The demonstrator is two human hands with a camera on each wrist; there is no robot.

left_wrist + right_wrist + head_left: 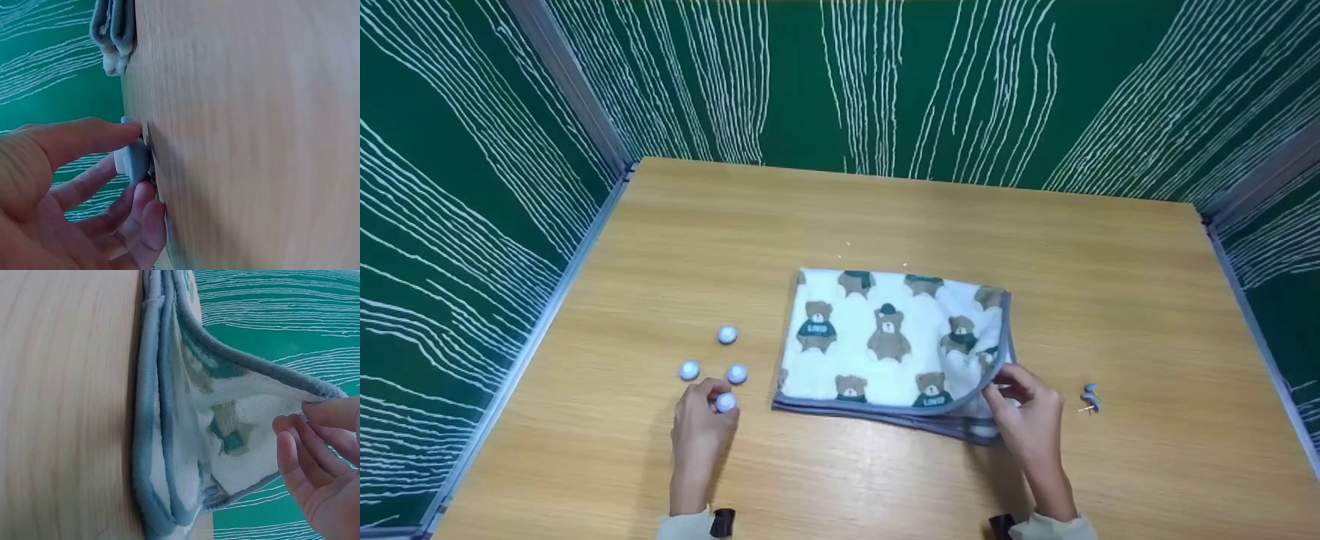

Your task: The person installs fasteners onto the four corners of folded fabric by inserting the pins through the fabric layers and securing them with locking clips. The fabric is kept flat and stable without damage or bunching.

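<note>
A folded white blanket with brown bears and grey-blue edging lies on the table. My right hand pinches its near right corner between thumb and fingers and holds the top layer up. In the right wrist view that lifted corner hangs from the fingertips, with lower folded layers on the table. With thumb and fingers, my left hand holds a small round light-blue and white button-like piece at the tabletop. Similar round pieces sit just beyond that hand.
Right of the blanket lie small blue-headed pins with thin metal points. Tiny white bits are scattered behind the blanket. Green walls with white wavy lines enclose the wooden table at the back and sides.
</note>
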